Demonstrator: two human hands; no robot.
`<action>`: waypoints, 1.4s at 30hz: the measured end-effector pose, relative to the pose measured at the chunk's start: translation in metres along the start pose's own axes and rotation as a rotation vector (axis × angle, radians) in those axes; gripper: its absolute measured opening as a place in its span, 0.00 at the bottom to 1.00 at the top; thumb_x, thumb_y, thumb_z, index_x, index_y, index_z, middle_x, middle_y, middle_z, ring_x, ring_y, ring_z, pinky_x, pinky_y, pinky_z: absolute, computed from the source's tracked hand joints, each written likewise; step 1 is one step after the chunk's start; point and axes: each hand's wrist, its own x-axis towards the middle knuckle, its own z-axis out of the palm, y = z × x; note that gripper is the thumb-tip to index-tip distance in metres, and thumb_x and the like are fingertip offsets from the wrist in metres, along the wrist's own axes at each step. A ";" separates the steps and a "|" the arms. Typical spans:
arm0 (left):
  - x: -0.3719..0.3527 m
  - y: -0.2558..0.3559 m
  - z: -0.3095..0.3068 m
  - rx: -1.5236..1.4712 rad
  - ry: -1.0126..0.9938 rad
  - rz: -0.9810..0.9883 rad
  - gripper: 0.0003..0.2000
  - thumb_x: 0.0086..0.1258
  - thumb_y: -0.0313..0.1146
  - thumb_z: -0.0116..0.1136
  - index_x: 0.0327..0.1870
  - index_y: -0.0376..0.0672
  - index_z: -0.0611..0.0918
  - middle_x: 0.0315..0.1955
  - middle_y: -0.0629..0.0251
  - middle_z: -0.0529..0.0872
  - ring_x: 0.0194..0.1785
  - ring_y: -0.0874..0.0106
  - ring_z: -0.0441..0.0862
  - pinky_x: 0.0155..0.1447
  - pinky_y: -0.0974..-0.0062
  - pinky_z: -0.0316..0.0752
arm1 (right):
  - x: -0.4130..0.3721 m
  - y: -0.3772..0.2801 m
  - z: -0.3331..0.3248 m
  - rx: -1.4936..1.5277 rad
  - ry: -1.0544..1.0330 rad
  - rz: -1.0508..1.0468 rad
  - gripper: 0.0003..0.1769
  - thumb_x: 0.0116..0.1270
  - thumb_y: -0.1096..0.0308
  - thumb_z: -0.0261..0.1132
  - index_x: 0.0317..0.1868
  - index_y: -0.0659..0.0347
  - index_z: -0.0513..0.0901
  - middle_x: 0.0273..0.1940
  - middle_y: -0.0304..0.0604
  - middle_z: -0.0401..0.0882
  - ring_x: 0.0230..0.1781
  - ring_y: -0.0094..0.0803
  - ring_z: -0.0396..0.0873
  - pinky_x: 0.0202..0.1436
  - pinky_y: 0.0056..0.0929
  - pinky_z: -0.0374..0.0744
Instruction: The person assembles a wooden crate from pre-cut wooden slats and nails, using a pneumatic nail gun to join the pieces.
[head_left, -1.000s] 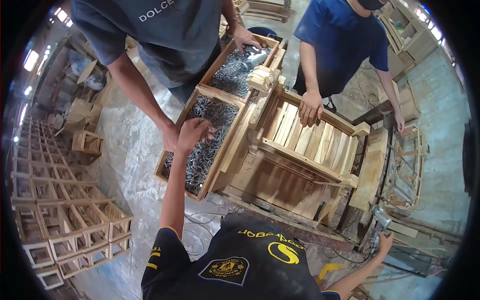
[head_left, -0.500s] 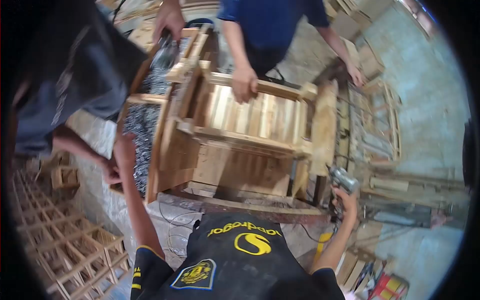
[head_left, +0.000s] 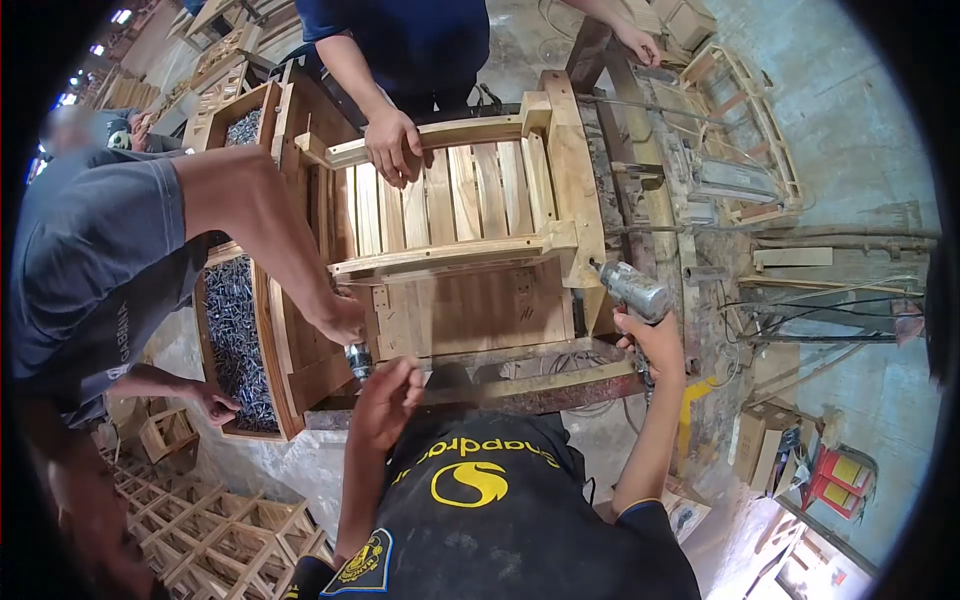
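— Where is the left hand (head_left: 385, 398) now? A second ago it was down among the nails.

— Out of the tray (head_left: 264, 335). It has come up to the lower left corner of the wooden crate (head_left: 450, 215), just above the table (head_left: 540, 385) edge. The fingers are half curled toward each other. I can't tell whether they pinch a nail.

— And the right hand (head_left: 652, 342)?

— Wrapped tight round the grip of the drill (head_left: 632, 290). A second ago that drill hung low, off the right end of the table and well apart from the crate. Now it is raised, and its tip sits at the crate's right post, touching it or very nearly.

— Has the crate itself moved?

— It lies on the table as before, slats upward. The view has swung round, so it now sits squarely in the middle, with the tray of nails off to the left.

— What about the others?

— The person in blue keeps one hand (head_left: 393, 147) on the top rail, as before. The person in grey has shifted. One arm now reaches across the tray, and its hand (head_left: 345, 322) presses on the crate's lower left corner, just beside the left hand. A small metal tool (head_left: 358, 362) shows right under it. Their other hand (head_left: 215, 405) rests at the tray's outer edge.
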 end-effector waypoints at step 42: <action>0.535 0.163 0.197 2.458 -0.808 0.208 0.14 0.63 0.34 0.51 0.40 0.33 0.85 0.43 0.50 0.86 0.43 0.55 0.84 0.43 0.59 0.78 | 0.110 0.078 0.205 0.722 0.070 0.162 0.20 0.56 0.74 0.64 0.49 0.61 0.71 0.27 0.35 0.75 0.22 0.22 0.70 0.26 0.22 0.70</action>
